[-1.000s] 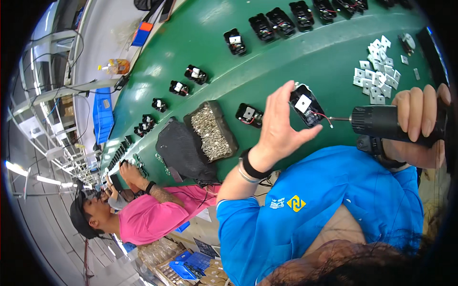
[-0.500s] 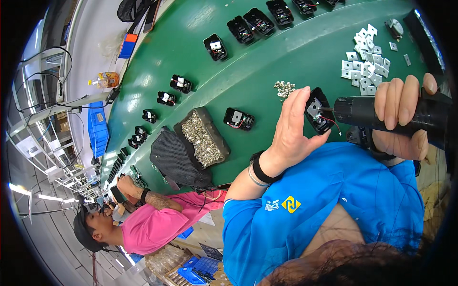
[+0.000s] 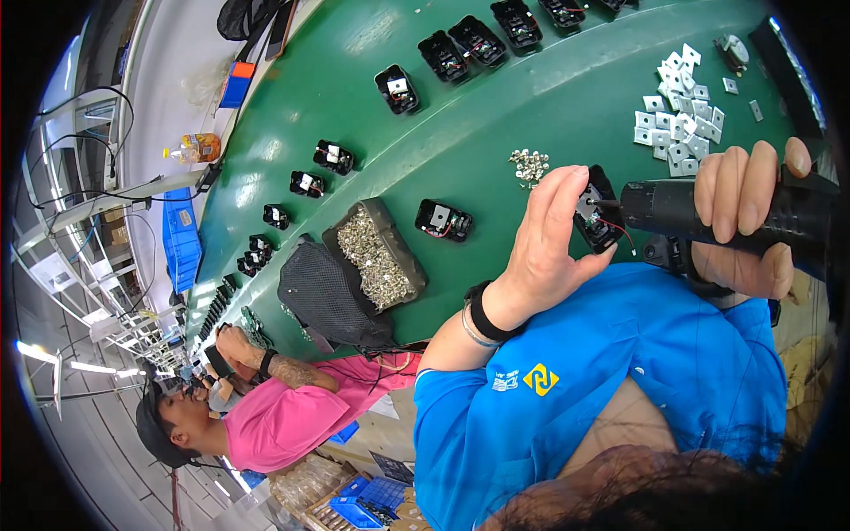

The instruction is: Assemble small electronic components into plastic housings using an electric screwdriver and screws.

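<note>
My left hand (image 3: 553,243) steadies a small black plastic housing (image 3: 606,232) between its straight fingers and thumb. Inside the housing are a square metal plate, a red wire and a white connector. In my right hand (image 3: 744,199) is a black electric screwdriver (image 3: 660,205), the fingers wrapped round its barrel. Its bit points left and meets the metal plate; the exact contact is too small to make out. Just beyond my left fingertips lies a small heap of screws (image 3: 529,166). Another black housing with a plate (image 3: 444,220) rests on the green table left of my left hand.
Loose square metal plates (image 3: 680,119) are heaped at the far right. A dark tray of screws (image 3: 372,257) stands beside a black mesh-covered thing (image 3: 328,296). Several housings (image 3: 397,89) line the green surface (image 3: 354,35). A co-worker in pink (image 3: 283,416) sits at the left.
My left hand and the housing have shifted slightly right, toward the screwdriver bit. The housings in the far row have slid a little left. My right hand stays nearly still.
</note>
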Demonstrator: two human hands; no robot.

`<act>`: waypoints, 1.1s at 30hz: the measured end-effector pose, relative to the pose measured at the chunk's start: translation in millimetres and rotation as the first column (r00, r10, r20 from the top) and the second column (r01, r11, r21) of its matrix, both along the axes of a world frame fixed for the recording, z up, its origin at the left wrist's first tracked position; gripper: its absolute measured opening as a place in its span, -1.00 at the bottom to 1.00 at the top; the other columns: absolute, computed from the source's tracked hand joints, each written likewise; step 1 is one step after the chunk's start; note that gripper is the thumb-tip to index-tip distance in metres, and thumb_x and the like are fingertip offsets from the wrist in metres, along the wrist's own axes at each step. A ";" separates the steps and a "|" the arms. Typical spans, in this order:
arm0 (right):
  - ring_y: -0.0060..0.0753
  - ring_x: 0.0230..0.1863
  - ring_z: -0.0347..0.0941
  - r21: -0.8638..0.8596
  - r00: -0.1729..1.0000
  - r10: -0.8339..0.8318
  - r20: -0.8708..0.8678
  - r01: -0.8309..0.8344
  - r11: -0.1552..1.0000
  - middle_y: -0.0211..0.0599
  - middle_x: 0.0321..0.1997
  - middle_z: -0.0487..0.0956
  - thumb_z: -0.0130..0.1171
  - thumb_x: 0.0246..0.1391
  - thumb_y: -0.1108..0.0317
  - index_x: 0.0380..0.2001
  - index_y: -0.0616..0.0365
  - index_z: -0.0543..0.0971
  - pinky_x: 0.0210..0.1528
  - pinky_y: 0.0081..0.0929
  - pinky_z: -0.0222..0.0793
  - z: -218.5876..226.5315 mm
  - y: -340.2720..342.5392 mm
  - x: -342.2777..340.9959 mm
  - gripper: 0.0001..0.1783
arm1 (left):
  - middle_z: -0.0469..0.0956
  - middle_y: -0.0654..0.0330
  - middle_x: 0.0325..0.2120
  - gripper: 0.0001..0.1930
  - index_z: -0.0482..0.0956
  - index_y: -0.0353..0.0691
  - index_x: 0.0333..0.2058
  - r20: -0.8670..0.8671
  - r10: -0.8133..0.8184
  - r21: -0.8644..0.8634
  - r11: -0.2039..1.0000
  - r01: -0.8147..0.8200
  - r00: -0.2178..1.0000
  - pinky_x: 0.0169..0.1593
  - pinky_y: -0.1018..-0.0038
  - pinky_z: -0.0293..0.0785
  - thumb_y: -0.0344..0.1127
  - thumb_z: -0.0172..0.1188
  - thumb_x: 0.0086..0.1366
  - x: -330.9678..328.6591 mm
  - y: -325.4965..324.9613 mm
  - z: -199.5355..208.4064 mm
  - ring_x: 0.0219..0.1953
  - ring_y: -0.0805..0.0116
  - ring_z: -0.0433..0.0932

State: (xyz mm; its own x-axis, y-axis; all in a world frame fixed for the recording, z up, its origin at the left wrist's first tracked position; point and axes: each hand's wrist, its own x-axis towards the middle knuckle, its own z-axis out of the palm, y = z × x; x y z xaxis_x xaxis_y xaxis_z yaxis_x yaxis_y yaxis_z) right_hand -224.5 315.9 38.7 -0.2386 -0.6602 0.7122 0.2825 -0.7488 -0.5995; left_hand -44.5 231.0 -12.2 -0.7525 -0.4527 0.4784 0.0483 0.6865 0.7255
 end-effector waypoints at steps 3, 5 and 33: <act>-0.52 -0.47 0.30 0.004 1.000 0.002 -0.003 -0.002 1.000 -0.41 -0.45 0.32 0.12 -0.16 0.18 0.06 0.05 0.00 -0.40 -0.55 0.20 1.5 -0.6 1.5 -0.26 | 0.22 -0.04 -0.10 -0.13 0.08 -0.33 0.00 0.000 -0.002 0.009 1.000 0.002 1.000 -0.03 0.33 0.23 -0.51 0.33 -0.39 0.3 -0.6 0.7 -0.05 0.06 0.23; -0.52 -0.47 0.30 0.003 1.000 0.002 0.006 -0.002 1.000 -0.41 -0.45 0.32 0.12 -0.16 0.18 0.06 0.05 0.00 -0.40 -0.55 0.20 1.7 0.4 0.1 -0.25 | 0.23 -0.04 -0.10 -0.13 0.08 -0.33 0.00 -0.001 -0.007 0.011 1.000 0.007 1.000 -0.03 0.33 0.23 -0.51 0.33 -0.39 -1.0 0.2 1.4 -0.05 0.06 0.23; -0.65 -0.58 0.37 -0.074 0.998 0.011 -0.059 -0.015 0.997 -0.50 -0.54 0.39 0.24 -0.33 0.18 -0.15 0.03 0.17 -0.51 -0.74 0.30 -1.4 -17.3 12.0 -0.36 | 0.28 -0.04 -0.13 -0.15 0.14 -0.34 -0.02 -0.020 -0.019 0.029 0.999 0.019 1.000 -0.05 0.35 0.25 -0.49 0.35 -0.40 5.8 -1.1 0.0 -0.09 0.07 0.30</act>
State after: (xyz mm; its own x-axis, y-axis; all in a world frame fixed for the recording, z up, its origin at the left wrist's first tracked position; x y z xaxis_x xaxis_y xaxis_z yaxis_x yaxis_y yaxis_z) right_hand -212.6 298.6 37.3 -0.1869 -0.6072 0.7722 0.2585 -0.7888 -0.5577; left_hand -38.7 229.9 -12.2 -0.7518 -0.4523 0.4798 0.0754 0.6640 0.7440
